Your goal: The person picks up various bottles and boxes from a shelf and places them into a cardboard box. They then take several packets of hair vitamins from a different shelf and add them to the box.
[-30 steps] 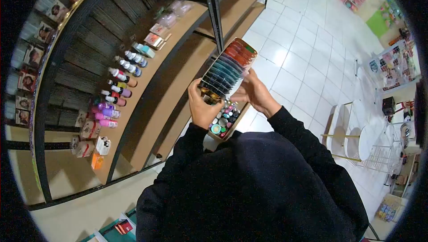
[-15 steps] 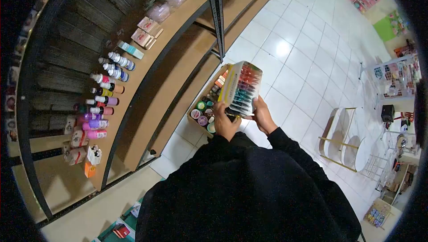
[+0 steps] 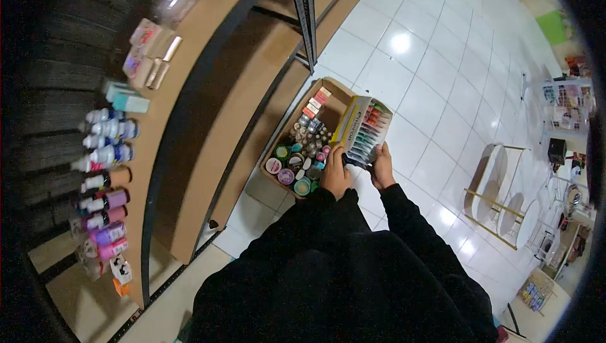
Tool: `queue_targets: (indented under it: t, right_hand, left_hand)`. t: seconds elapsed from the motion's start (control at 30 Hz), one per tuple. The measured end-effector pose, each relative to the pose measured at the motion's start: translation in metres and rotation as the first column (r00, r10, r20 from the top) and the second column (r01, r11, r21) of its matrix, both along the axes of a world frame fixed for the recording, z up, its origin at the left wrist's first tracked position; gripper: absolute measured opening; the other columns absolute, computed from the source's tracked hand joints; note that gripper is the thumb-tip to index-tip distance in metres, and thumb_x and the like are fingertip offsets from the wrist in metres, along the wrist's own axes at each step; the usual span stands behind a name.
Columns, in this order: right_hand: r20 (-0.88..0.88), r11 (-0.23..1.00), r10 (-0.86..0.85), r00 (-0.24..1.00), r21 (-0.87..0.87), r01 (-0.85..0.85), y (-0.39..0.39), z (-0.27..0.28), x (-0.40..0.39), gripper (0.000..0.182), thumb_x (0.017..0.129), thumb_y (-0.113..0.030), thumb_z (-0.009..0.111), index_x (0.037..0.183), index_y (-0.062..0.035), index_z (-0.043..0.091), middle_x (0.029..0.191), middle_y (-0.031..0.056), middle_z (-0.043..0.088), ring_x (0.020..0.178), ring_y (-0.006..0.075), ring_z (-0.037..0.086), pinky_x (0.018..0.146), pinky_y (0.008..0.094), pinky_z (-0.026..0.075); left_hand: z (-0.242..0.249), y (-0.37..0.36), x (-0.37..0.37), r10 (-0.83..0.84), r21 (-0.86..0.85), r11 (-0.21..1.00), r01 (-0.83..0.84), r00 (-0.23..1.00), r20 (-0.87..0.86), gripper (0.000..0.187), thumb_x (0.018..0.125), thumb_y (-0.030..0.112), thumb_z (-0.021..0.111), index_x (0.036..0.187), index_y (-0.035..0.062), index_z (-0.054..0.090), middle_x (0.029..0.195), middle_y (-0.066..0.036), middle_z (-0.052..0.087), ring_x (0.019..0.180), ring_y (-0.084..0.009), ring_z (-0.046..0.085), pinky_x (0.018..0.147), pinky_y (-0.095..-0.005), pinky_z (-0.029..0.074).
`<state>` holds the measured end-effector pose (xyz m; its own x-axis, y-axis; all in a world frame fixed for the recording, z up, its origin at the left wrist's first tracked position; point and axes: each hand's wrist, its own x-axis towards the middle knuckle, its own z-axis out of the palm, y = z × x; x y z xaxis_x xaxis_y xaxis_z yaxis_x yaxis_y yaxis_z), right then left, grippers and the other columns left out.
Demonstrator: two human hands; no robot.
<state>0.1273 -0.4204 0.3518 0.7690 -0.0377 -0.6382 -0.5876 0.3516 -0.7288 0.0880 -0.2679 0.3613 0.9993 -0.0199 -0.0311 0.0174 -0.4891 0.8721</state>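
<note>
black-sleeved arms (image 3: pixel 421 220) angled forward, hands (image 3: pixel 336 177) close together, fingers (image 3: pixel 334 155) curled

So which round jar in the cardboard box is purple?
The purple-topped jar at the near end of the cardboard box, between the pale pink jar and the teal jar, neither purple.

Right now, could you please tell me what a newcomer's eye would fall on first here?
Probably the open white-and-yellow carton packed with thin red, orange and teal packets, held between the left hand and right hand near the centre. Next, the brown cardboard box of round jars and small bottles, just left of it in view. Then the row of colourful bottles on the brown shelf at far left.
</note>
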Motion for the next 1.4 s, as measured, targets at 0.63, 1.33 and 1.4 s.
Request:
queue_targets:
  t: [0.63, 1.33, 1.4]
  right_hand:
    - [0.095, 0.924, -0.192, 0.977, -0.317, 0.213, 0.078, -0.406, 0.061, 0.026, 0.099, -0.019, 0.035, 0.118, -0.0048, 0.046, 0.097, 0.0061, 0.055, 0.081, 0.0168, 0.052, 0.072, 0.0300, 0.044]
    - [0.158, 0.921, -0.207, 0.966, -0.303, 0.247, 0.101, -0.488, 0.097, 0.031, 0.100, -0.015, 0.035, 0.127, -0.0043, 0.045, 0.094, 0.0060, 0.058, 0.074, 0.0154, 0.050, 0.066, 0.0300, 0.044]
    - [0.115, 0.915, -0.201, 0.973, -0.332, 0.229, 0.104, -0.477, 0.099, 0.033, 0.099, -0.014, 0.035, 0.129, -0.0038, 0.044, 0.099, 0.0094, 0.059, 0.080, 0.0196, 0.053, 0.072, 0.0320, 0.045]
  left_hand:
    - [-0.366, 0.064, 0.128, -0.030, 0.019, 0.999, 0.037, 0.958, -0.287, 0.050, 0.067, 0.000, 0.052, 0.116, 0.0038, 0.046, 0.122, -0.021, 0.043, 0.115, -0.0401, 0.042, 0.095, -0.0463, 0.037]
    - [-0.462, 0.082, 0.142, -0.071, -0.083, 0.995, 0.050, 0.957, -0.282, 0.052, 0.069, 0.011, 0.057, 0.117, -0.0011, 0.041, 0.113, -0.022, 0.046, 0.110, -0.0351, 0.045, 0.095, -0.0426, 0.035]
    - [-0.456, 0.082, 0.147, -0.073, -0.031, 0.997, 0.067, 0.931, -0.357, 0.054, 0.072, 0.014, 0.057, 0.121, -0.0014, 0.041, 0.117, -0.024, 0.046, 0.113, -0.0354, 0.044, 0.096, -0.0435, 0.036]
